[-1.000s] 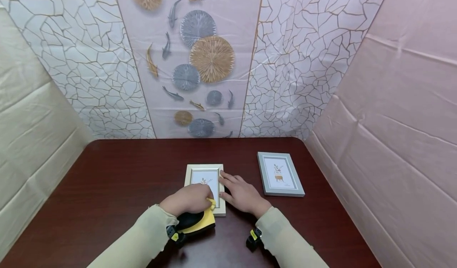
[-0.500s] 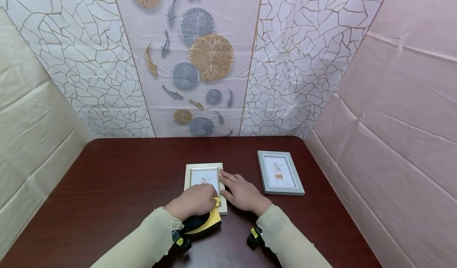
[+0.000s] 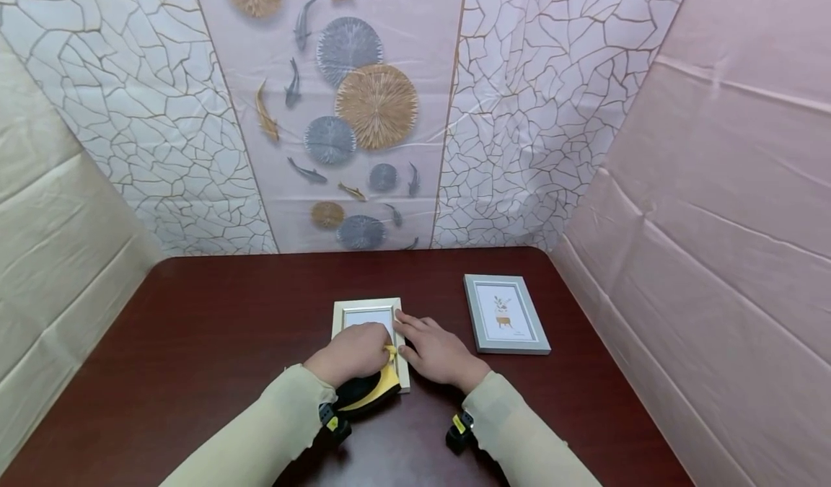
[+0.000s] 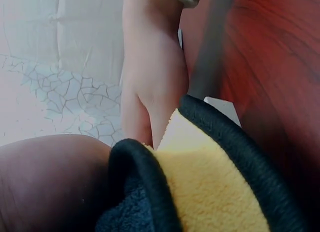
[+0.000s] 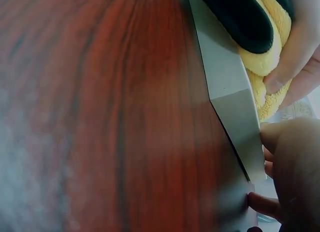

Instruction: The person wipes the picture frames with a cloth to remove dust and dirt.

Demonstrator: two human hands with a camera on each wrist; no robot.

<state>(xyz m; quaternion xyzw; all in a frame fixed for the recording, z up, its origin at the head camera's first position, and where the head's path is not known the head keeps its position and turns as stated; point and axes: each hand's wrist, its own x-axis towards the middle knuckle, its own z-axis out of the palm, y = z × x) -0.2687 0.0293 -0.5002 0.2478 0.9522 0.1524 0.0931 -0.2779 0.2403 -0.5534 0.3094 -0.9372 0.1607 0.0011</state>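
A cream picture frame lies flat on the table, its printed picture partly covered by my left hand. That hand grips a yellow cloth with black edging, bunched over the lower right part of the frame. In the right wrist view, the left thumb and fingers pinch the cloth right at the frame's side. My right hand lies along the frame's right border, its extended fingertips and thumb touching it. In the left wrist view, the cloth fills the foreground, with the right hand beyond.
A grey-blue picture frame with a plant print lies at the back right of the dark red wooden table. Patterned fabric hangs behind the table, and plain pale panels flank it.
My left hand and the cloth have shifted slightly right, then a little farther up the frame. The right hand stays on the right border. The head view has turned slightly.
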